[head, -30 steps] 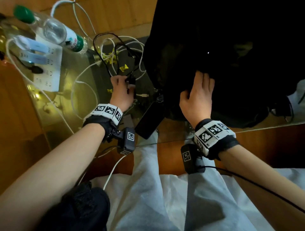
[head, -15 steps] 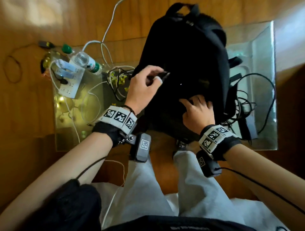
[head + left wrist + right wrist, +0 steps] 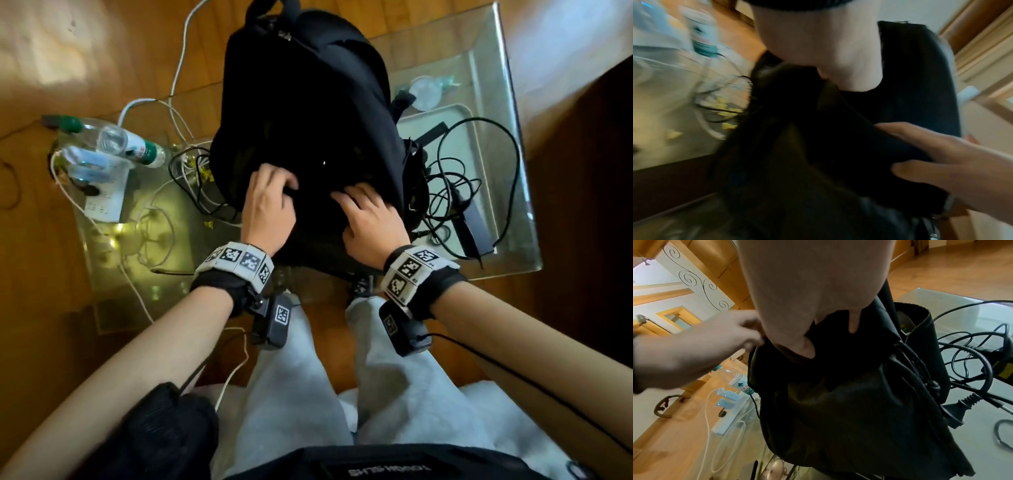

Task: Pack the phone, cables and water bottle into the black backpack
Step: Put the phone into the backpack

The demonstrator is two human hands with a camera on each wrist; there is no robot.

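Black fabric is bunching under both hands at frame centre: the left hand (image 3: pixel 269 205) and right hand (image 3: pixel 371 216) are pinching the backpack (image 3: pixel 308 102) front. Upper left, nearer the left hand, the water bottle (image 3: pixel 126 144) is lying, neck pointing away from it.

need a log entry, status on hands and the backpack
Left hand and right hand both grip the black backpack front fabric. Water bottle and black cables still on the glass table.

White power strip (image 3: pixel 106 192) with plugged-in adapters lies well left of the grip on glass table (image 3: pixel 513 144) (wood floor (image 3: pixel 85 51) beneath).
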